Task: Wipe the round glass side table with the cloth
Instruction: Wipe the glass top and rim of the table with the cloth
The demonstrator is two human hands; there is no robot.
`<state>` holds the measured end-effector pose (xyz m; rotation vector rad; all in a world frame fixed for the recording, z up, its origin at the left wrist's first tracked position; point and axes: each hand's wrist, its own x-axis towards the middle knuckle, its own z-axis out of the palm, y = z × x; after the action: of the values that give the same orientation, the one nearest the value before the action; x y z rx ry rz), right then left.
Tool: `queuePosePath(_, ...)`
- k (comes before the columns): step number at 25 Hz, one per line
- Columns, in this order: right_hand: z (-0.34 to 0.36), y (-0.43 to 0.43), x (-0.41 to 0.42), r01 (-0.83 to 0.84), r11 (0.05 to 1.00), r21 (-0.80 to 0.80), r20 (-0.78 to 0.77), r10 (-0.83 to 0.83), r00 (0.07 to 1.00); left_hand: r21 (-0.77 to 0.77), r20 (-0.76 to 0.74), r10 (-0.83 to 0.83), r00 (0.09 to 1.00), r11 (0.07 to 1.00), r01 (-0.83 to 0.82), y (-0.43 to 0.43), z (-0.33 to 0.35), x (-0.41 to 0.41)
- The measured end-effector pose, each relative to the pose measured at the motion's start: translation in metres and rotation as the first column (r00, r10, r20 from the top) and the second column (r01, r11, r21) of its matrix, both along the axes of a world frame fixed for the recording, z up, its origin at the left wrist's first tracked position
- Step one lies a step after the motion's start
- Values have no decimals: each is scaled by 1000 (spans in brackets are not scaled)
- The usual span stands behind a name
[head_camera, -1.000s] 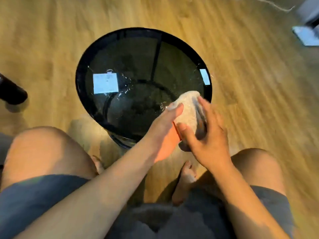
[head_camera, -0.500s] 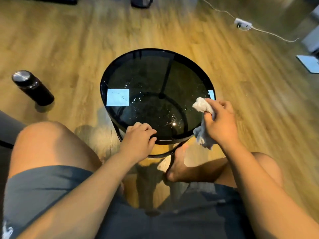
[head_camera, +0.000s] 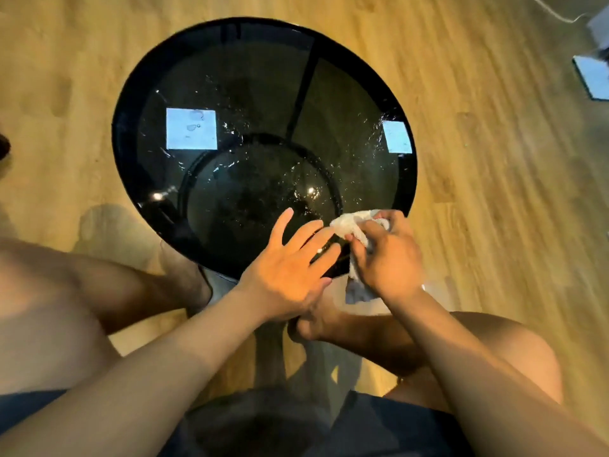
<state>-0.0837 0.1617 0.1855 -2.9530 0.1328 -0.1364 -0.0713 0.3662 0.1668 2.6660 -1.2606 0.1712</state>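
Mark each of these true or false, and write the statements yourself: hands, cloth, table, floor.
1. The right hand grips the cloth. True.
2. The left hand is balled into a fist. False: its fingers are straight and spread.
3. The glass table is dry. False: droplets glisten on it.
4. The cloth is at the table's near edge. True.
5. The table stands on a wood floor. True.

Cloth [head_camera: 349, 223] mostly hidden in your grip.
Your right hand [head_camera: 387, 258] covers most of it and, with your left hand [head_camera: 289, 274], masks the near rim of the glass side table [head_camera: 119, 153]. A dark object [head_camera: 3, 147] is cut off at left.
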Motion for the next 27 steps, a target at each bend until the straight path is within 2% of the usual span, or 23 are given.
queuePosePath(5, -2, -52, 86, 100, 993, -56, 12, -100, 995, -16, 6, 71, 997, 997, -71, -10, -13, 0)
queuePosePath(9, 1, -84, 182, 241, 965, -102, -49, -247, 968, 19, -10, 103, 995, 994, -103, -14, -14, 0)
queuePosePath(12, -4, -89, 198, 259, 962, -90, -28, -262, 965, 40, -11, 99, 995, 994, -99, -14, -14, 2)
queuePosePath(16, -1, -69, 149, 218, 974, -59, -1, -218, 976, 41, -9, 108, 994, 993, -107, -14, -8, 0)
queuePosePath(22, -2, 9, 4, 164, 982, 89, -52, -160, 986, -60, -20, 125, 992, 990, -126, -12, 0, 1)
queuePosePath(25, 2, 48, -38, 43, 989, 141, -33, -39, 999, -101, -1, 36, 999, 994, -36, 1, 2, 3)
queuePosePath(27, 6, 49, -37, -82, 993, 89, -70, 88, 994, -3, 54, -37, 998, 999, 37, 18, 0, 10)
